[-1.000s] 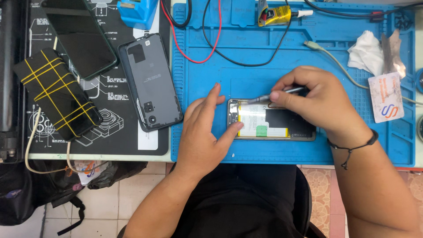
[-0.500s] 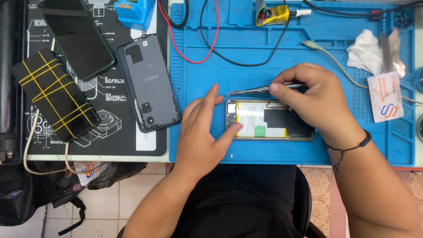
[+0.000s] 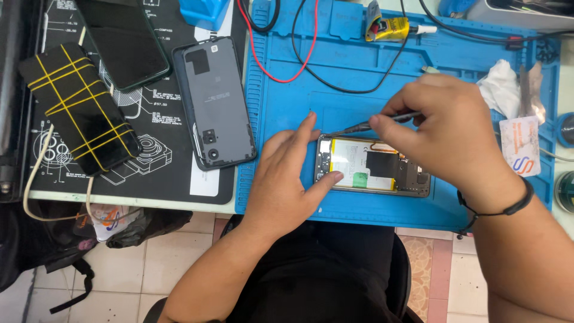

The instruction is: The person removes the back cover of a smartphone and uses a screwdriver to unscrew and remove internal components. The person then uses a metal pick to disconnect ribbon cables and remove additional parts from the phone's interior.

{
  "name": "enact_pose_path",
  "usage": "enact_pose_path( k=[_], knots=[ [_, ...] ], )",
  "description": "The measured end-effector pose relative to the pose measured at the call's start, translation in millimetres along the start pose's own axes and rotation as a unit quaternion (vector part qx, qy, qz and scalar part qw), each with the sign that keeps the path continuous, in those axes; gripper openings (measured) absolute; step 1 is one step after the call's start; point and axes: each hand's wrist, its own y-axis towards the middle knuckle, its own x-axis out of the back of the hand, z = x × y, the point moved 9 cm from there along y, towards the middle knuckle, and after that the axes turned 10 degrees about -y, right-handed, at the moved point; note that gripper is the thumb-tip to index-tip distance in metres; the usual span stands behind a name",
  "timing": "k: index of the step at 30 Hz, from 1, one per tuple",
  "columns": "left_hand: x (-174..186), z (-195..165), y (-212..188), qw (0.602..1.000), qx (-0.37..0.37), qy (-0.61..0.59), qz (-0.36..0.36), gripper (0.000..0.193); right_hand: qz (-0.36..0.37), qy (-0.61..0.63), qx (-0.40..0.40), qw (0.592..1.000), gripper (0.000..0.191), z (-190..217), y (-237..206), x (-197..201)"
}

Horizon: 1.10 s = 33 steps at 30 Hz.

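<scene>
Pinching slim metal tweezers [image 3: 373, 124] over opened phone [image 3: 372, 166].

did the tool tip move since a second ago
Yes. The tool in the right hand swung from over the opened phone to beyond its far edge.

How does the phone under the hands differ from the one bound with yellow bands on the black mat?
The opened phone lies on the blue mat with its back off, battery and boards showing; the banded phone on the black mat is closed and crossed by yellow rubber bands. The opened phone lies level across the view, held by the left hand while the right hand holds a tool to it; the banded phone lies slanted, untouched. Both lie flat.
</scene>
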Motion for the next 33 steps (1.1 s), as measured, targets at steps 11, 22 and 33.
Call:
enact_pose_path(
  k=[11,22,33],
  knots=[
    [0,-1,-1,1.0,-0.013,0.002,-0.006,0.09,0.148,-0.399,0.196,0.883,0.013,100,35,-14],
    [0,4,-2,0.999,0.015,-0.036,0.015,0.112,0.21,-0.418,0.208,0.859,0.041,101,39,-17],
    [-1,3,-2,1.0,0.008,-0.027,0.013,0.115,0.143,-0.294,0.202,0.923,0.029,100,47,-4]
  ],
)
